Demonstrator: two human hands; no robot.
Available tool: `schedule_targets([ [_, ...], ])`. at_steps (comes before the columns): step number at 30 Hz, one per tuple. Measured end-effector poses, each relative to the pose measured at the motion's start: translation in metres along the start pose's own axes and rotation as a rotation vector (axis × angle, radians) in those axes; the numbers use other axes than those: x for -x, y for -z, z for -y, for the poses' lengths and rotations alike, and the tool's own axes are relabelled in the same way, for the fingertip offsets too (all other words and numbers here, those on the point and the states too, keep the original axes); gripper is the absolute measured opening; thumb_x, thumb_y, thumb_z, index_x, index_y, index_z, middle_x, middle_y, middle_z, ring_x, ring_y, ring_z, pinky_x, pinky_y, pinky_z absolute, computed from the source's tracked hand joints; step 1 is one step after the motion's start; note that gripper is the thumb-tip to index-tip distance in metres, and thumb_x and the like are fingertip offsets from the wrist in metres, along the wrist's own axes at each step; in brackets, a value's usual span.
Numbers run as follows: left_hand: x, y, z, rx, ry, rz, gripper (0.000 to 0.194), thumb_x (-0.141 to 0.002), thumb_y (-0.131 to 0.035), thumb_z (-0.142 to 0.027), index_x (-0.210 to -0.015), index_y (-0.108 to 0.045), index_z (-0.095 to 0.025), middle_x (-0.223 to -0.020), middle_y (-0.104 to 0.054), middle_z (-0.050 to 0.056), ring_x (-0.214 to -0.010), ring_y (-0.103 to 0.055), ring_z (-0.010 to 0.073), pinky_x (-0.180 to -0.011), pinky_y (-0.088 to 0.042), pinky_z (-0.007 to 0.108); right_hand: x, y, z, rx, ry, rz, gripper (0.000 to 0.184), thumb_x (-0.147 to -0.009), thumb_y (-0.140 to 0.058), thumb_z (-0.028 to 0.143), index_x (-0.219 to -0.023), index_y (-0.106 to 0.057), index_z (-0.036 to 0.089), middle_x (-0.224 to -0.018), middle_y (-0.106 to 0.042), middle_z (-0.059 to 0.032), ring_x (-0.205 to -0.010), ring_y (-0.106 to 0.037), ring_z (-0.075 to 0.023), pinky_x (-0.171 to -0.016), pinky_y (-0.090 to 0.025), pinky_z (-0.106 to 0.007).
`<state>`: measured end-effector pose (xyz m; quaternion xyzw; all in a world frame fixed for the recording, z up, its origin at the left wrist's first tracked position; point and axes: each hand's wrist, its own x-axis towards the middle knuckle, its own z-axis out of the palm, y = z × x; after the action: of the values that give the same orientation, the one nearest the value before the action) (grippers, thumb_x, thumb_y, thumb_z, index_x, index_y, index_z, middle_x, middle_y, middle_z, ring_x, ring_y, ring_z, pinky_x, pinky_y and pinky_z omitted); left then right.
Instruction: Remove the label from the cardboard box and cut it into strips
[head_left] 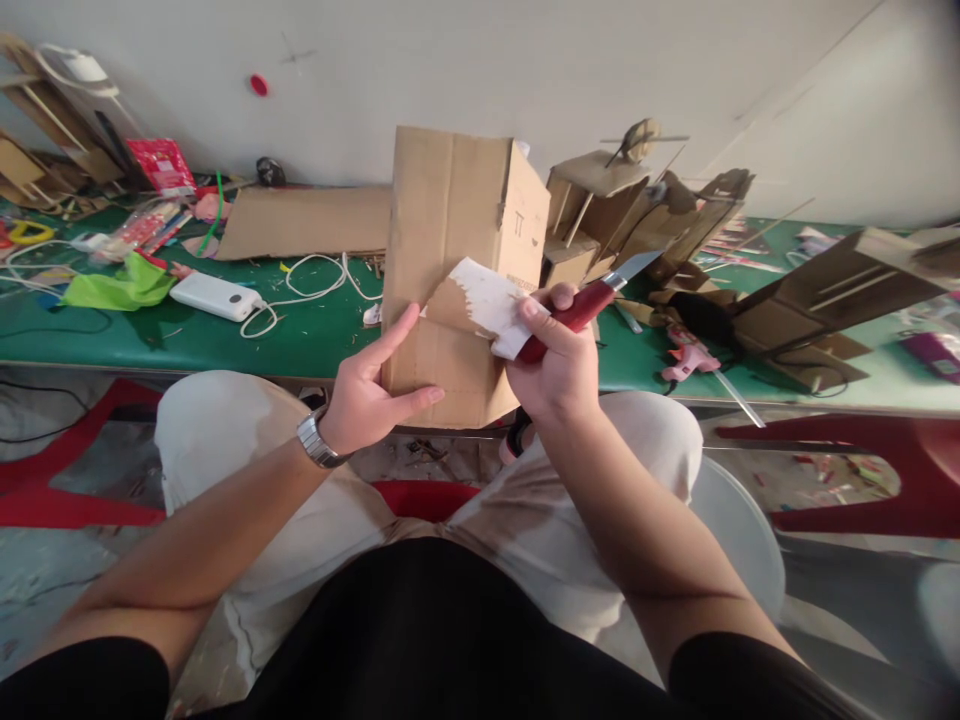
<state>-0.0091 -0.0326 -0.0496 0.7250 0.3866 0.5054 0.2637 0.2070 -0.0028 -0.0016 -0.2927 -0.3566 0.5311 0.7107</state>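
Observation:
A brown cardboard box point(450, 220) stands upright between my knees, in front of the green table. My left hand point(371, 385) presses against its lower left face, thumb and fingers spread around the edge. My right hand point(555, 365) is closed on a red-handled utility knife point(581, 305) whose blade points up and right. The same hand pinches a white label point(487, 300) that is partly peeled off the box's front. A watch sits on my left wrist.
The green table point(315, 340) carries a white power bank point(214, 296) with a cable, a flat cardboard sheet point(307, 222), a pink glue gun point(690, 358), cardboard models point(645, 215) and scattered craft items at left. Red plastic chairs point(847, 470) stand on both sides.

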Motion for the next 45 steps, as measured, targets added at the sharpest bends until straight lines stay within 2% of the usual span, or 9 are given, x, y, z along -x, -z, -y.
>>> schedule_targets([
  [7,0.0,-0.001,-0.002,0.019,-0.001,-0.01,0.094,-0.078,-0.092,-0.043,-0.16,-0.048,-0.029,-0.159,-0.057,0.008,-0.144,-0.056,0.0352,-0.122,-0.048,0.05,-0.004,0.009,-0.003,0.029,-0.02,0.024,0.058,-0.064,-0.088,0.025,-0.084,-0.033,0.028,-0.077,-0.041,0.0064,-0.068,-0.053,-0.0125,-0.058,-0.049,-0.025],
  [14,0.001,-0.001,0.006,0.047,0.021,-0.01,0.097,-0.078,-0.091,-0.044,-0.162,-0.044,-0.031,-0.16,-0.055,0.007,-0.145,-0.055,0.0361,-0.123,-0.046,0.054,-0.005,0.006,0.004,0.088,0.035,0.081,0.057,-0.07,-0.088,0.03,-0.084,-0.032,0.027,-0.078,-0.043,0.006,-0.065,-0.052,-0.0107,-0.051,-0.045,-0.022],
  [21,-0.001,-0.002,0.004,0.084,0.052,-0.034,0.097,-0.077,-0.092,-0.045,-0.16,-0.047,-0.029,-0.155,-0.061,0.01,-0.139,-0.061,0.0356,-0.118,-0.051,0.054,-0.003,0.007,0.005,0.074,0.0,0.03,0.056,-0.068,-0.089,0.028,-0.083,-0.035,0.027,-0.076,-0.044,0.0074,-0.057,-0.047,-0.0084,-0.042,-0.04,-0.019],
  [26,-0.001,-0.002,0.0,0.077,0.066,-0.029,0.095,-0.078,-0.091,-0.047,-0.16,-0.046,-0.029,-0.154,-0.062,0.011,-0.138,-0.062,0.0364,-0.116,-0.053,0.055,-0.004,0.01,0.004,0.063,-0.015,0.022,0.055,-0.069,-0.088,0.028,-0.084,-0.035,0.028,-0.076,-0.045,0.0085,-0.057,-0.051,-0.0082,-0.043,-0.042,-0.02],
  [33,-0.001,-0.002,0.001,0.092,0.063,-0.051,0.094,-0.078,-0.091,-0.046,-0.16,-0.048,-0.028,-0.157,-0.059,0.011,-0.142,-0.058,0.0368,-0.12,-0.049,0.055,-0.003,0.007,0.005,-0.019,-0.029,0.016,0.057,-0.066,-0.089,0.022,-0.084,-0.035,0.027,-0.073,-0.046,0.011,-0.05,-0.044,-0.0057,-0.045,-0.042,-0.021],
  [41,0.001,-0.003,0.003,0.14,0.106,-0.047,0.095,-0.082,-0.088,-0.047,-0.163,-0.042,-0.031,-0.161,-0.055,0.011,-0.143,-0.057,0.0373,-0.117,-0.051,0.057,0.003,0.001,0.005,0.075,0.073,0.045,0.055,-0.07,-0.088,0.025,-0.082,-0.034,0.027,-0.077,-0.049,0.0085,-0.056,-0.048,-0.0073,-0.047,-0.043,-0.022],
  [45,0.002,-0.002,0.011,0.158,0.141,-0.064,0.093,-0.082,-0.088,-0.046,-0.162,-0.043,-0.033,-0.163,-0.052,0.01,-0.148,-0.051,0.0369,-0.121,-0.047,0.058,-0.004,0.011,0.009,0.115,0.104,0.023,0.053,-0.072,-0.087,0.028,-0.082,-0.035,0.027,-0.079,-0.049,0.0073,-0.059,-0.051,-0.0084,-0.049,-0.045,-0.023],
])
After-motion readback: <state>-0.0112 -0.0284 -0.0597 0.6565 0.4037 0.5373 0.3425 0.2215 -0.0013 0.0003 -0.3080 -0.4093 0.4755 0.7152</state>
